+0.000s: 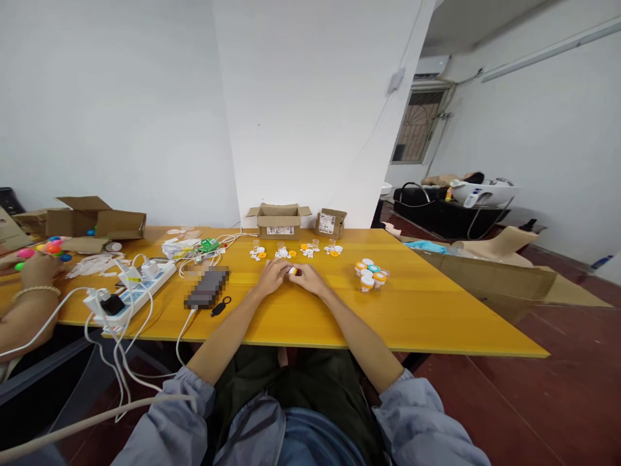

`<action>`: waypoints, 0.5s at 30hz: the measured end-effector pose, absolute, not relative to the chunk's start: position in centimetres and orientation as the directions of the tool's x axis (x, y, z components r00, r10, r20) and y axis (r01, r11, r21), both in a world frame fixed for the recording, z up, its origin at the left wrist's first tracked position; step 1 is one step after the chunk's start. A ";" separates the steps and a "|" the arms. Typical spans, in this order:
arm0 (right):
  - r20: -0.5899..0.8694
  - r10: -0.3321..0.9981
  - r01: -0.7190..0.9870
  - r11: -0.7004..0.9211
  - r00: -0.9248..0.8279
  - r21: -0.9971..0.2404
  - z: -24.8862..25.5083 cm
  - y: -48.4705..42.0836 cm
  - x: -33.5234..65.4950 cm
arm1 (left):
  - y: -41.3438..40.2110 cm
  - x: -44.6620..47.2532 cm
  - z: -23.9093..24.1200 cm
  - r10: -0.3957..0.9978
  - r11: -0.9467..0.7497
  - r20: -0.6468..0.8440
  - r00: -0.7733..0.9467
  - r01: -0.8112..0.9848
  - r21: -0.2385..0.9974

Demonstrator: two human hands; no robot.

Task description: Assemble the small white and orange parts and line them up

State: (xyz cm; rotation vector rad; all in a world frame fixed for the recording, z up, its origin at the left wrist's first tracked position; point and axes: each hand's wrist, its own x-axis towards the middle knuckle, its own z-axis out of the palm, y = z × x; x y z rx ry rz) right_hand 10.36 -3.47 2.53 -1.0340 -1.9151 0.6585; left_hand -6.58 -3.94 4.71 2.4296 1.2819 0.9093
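My left hand and my right hand meet over the middle of the table. Their fingers are closed around a small white-and-orange piece, which looks like a lidded jar, mostly hidden by the fingers. Just beyond the hands is a row of small clear cups with loose white and orange round parts. To the right of my right hand stands a cluster of small jars with white, orange and teal lids.
Two open cardboard boxes stand against the wall. On the left lie a power strip with white cables, a pixelated dark device and a black key fob. Another person's arm reaches toward coloured balls at far left.
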 end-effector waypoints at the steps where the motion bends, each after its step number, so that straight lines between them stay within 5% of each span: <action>1: 0.432 0.846 0.390 0.529 -0.311 -0.754 2.4 -3.4 10.4 | -3.9 -6.6 4.7 0.813 -0.579 0.408 0.415 0.655 0.485; 15: 0.420 0.829 0.272 0.529 -0.369 -0.804 2.4 -2.9 10.5 | -3.4 -6.6 4.2 0.818 -0.570 0.418 0.396 0.661 0.489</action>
